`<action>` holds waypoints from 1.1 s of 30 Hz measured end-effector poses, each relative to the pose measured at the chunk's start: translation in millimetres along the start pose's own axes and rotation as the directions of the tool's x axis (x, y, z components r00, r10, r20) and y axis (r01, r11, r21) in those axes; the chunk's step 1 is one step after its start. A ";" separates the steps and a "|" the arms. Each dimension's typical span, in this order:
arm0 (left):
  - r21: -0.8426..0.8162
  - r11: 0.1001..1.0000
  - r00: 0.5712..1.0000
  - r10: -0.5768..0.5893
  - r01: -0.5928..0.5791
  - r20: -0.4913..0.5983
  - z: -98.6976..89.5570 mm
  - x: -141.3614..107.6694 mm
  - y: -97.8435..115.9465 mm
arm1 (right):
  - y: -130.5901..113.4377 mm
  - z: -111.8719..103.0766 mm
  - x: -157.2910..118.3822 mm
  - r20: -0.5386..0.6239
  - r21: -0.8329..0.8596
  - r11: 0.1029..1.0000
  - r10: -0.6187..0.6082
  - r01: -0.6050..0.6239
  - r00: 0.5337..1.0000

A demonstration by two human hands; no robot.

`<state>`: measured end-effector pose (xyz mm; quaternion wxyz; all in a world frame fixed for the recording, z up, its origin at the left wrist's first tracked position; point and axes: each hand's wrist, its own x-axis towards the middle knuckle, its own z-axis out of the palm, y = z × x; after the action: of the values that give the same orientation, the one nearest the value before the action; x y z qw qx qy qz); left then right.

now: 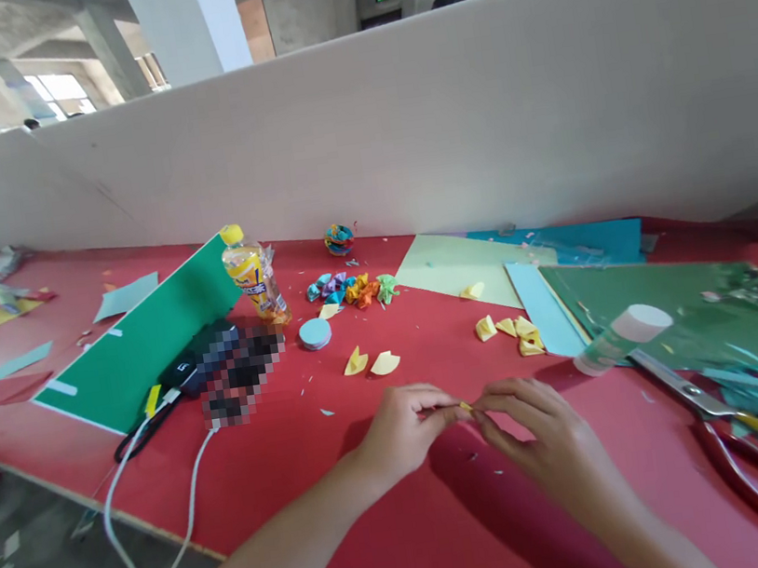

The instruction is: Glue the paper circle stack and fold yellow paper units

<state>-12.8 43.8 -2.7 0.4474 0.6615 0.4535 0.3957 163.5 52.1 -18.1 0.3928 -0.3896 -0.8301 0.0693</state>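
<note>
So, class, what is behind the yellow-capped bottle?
Behind the bottle stands the white partition. Something clear and crinkled, too indistinct to name, shows past the bottle's right side. Whatever the bottle's body covers cannot be seen.

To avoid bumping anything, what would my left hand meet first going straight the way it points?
Your left hand would likely meet your right hand first, just past the small yellow paper piece between them, though exact depth is unclear.

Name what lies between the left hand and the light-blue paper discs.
Two yellow paper pieces, on the red table, seen in the head view.
</note>
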 end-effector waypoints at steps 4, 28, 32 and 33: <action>0.003 0.998 0.997 0.056 -0.056 -0.059 2.4 -1.3 -1.2 | -1.1 0.9 -1.2 0.001 0.034 0.999 0.019 -0.019 1.000; -0.017 0.997 0.997 -0.078 0.078 0.014 -4.9 2.0 6.5 | -10.6 -8.0 5.3 -0.004 0.201 0.940 0.283 -0.276 0.959; 0.174 0.983 0.995 0.069 -0.055 -0.076 -1.1 0.0 3.8 | -12.6 -2.4 1.5 0.014 0.216 0.938 0.274 -0.270 0.962; 0.249 0.965 0.988 0.114 -0.086 -0.101 0.0 -0.7 2.4 | -13.5 -0.7 0.5 0.026 0.219 0.938 0.271 -0.270 0.962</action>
<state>-12.4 42.7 -0.5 0.3153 0.7098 0.4895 0.3965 155.8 43.0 -11.6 0.4220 -0.4543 -0.7550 0.2134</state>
